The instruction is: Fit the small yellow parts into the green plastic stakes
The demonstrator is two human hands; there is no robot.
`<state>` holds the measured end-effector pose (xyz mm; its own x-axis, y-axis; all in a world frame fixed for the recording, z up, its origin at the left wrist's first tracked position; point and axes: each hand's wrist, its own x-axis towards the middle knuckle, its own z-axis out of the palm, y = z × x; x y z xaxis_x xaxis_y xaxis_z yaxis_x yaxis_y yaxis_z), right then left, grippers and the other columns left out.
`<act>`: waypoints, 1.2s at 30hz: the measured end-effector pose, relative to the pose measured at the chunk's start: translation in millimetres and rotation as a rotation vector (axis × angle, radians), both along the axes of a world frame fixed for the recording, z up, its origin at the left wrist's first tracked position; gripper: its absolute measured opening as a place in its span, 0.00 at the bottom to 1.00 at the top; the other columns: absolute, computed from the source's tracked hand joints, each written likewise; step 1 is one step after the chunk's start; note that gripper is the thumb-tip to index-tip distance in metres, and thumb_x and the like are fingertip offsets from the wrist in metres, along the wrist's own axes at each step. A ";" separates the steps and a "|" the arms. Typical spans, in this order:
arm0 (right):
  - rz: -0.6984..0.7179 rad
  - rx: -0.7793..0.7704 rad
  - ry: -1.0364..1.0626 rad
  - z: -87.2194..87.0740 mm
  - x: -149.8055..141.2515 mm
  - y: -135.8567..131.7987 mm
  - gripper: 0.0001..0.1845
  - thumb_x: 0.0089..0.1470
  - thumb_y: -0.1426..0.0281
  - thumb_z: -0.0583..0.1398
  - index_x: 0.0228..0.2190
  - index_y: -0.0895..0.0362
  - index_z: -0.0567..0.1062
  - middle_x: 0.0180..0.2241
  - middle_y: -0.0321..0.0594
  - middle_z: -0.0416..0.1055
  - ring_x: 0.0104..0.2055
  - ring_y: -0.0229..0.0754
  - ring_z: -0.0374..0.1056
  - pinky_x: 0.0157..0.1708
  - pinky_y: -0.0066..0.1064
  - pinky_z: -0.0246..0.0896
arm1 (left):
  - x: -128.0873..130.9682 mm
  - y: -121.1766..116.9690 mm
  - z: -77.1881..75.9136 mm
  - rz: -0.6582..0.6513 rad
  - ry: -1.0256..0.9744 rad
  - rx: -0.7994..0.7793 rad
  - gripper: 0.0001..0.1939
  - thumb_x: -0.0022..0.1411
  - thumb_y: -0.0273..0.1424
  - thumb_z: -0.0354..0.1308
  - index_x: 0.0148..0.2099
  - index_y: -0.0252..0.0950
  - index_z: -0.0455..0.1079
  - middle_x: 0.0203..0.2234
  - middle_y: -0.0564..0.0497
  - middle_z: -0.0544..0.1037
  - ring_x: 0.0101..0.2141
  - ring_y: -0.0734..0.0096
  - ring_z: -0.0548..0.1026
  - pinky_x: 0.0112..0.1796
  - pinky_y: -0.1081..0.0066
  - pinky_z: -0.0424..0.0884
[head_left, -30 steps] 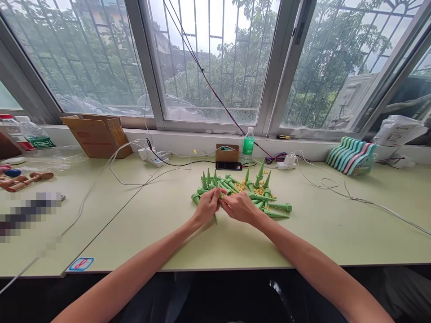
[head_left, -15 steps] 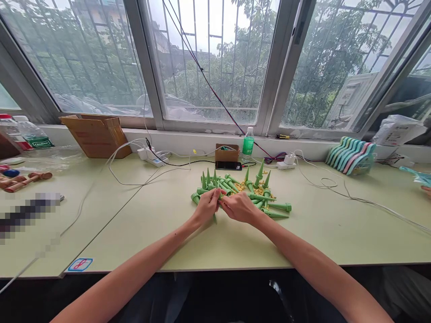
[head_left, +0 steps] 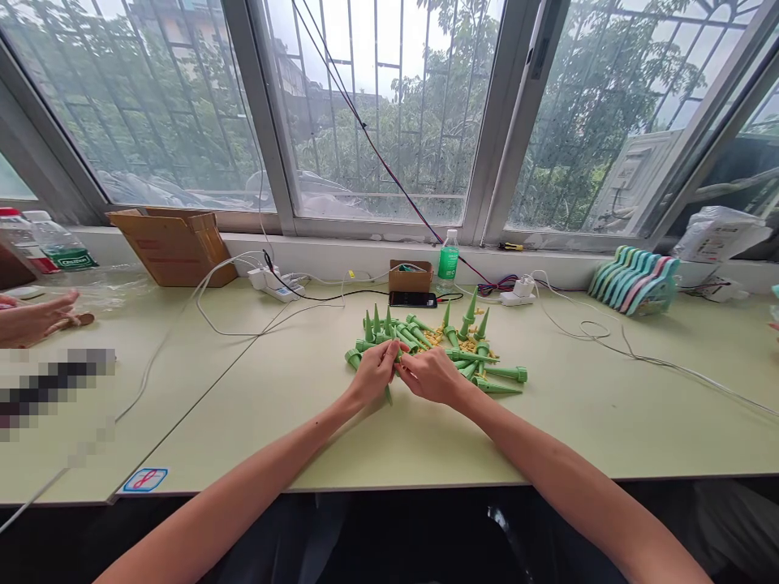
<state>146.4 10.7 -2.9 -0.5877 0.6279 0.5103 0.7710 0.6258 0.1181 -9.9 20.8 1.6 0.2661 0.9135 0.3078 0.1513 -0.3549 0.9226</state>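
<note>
My left hand (head_left: 376, 373) is closed around a green plastic watering spike (head_left: 388, 396), whose pointed tip shows below the fingers. Against its upper end, my right hand (head_left: 431, 375) is pinched; whatever lies between those fingertips is hidden. Both hands meet low over the table. Just beyond them lies a heap of green watering spikes (head_left: 405, 334), some standing point up, others on their sides. Small yellow plastic pieces (head_left: 431, 339) are scattered among the spikes. More spikes (head_left: 502, 374) lie to the right of my right hand.
Behind the heap are a phone (head_left: 413, 300), a small cardboard box (head_left: 411, 278) and a green-labelled bottle (head_left: 449, 261). Cables and power strips (head_left: 283, 288) run along the back. Colourful hangers (head_left: 636, 280) stand at right. A co-worker's hand (head_left: 36, 318) is at the left edge.
A co-worker's hand has come into view at the left edge, over the wooden pieces. At the right edge, the blue item has mostly left view. My hands have barely moved.
</note>
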 end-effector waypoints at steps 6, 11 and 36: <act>-0.019 -0.001 0.030 0.3 -1.1 0.0 0.19 0.65 0.65 0.47 0.30 0.58 0.72 0.19 0.37 0.71 0.17 0.34 0.60 0.21 0.29 0.38 | 1.1 -0.7 0.2 -0.007 -0.017 -0.018 0.21 0.62 0.48 0.50 0.33 0.33 0.67 0.13 0.58 0.60 0.15 0.78 0.60 0.17 0.76 0.55; -0.031 0.014 0.030 -0.6 -1.4 -0.5 0.18 0.64 0.64 0.48 0.29 0.59 0.72 0.19 0.38 0.71 0.17 0.34 0.60 0.21 0.30 0.36 | 2.0 -1.6 0.6 -0.012 -0.044 -0.025 0.21 0.61 0.48 0.52 0.29 0.34 0.63 0.13 0.59 0.59 0.15 0.80 0.59 0.16 0.77 0.55; -0.011 -0.016 0.059 -4.6 -1.6 0.2 0.19 0.66 0.64 0.48 0.27 0.59 0.70 0.21 0.38 0.72 0.19 0.34 0.63 0.21 0.28 0.43 | 1.3 -2.8 2.6 -0.045 -0.111 -0.065 0.22 0.60 0.48 0.54 0.26 0.35 0.58 0.13 0.60 0.58 0.14 0.82 0.59 0.14 0.78 0.53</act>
